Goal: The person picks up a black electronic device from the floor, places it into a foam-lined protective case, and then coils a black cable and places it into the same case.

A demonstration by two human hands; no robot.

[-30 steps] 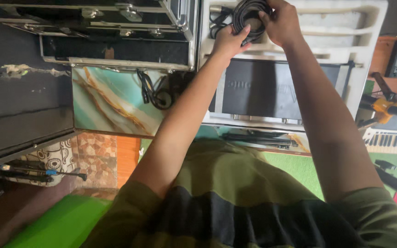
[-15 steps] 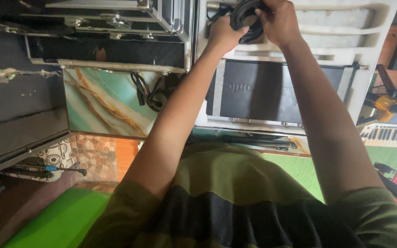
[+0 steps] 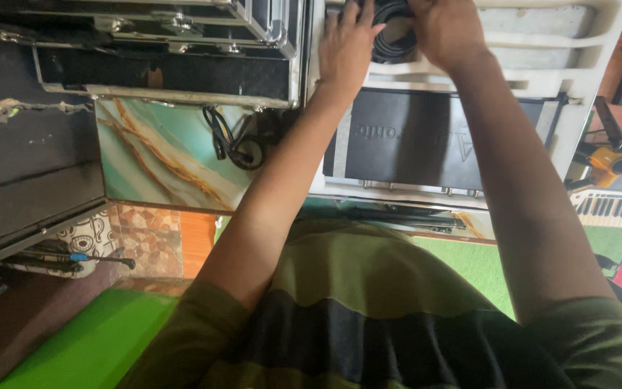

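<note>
Both grips grasp the coiled black cable (image 3: 391, 32) at the top edge of view: left hand (image 3: 350, 47) on its left side, right hand (image 3: 444, 29) on its right. It sits over the white plastic chair (image 3: 541, 61). Below it lies a flat black device (image 3: 412, 140). A black metal-edged case (image 3: 160, 72) stands left, with a small cable bundle (image 3: 235, 144) beneath.
</note>
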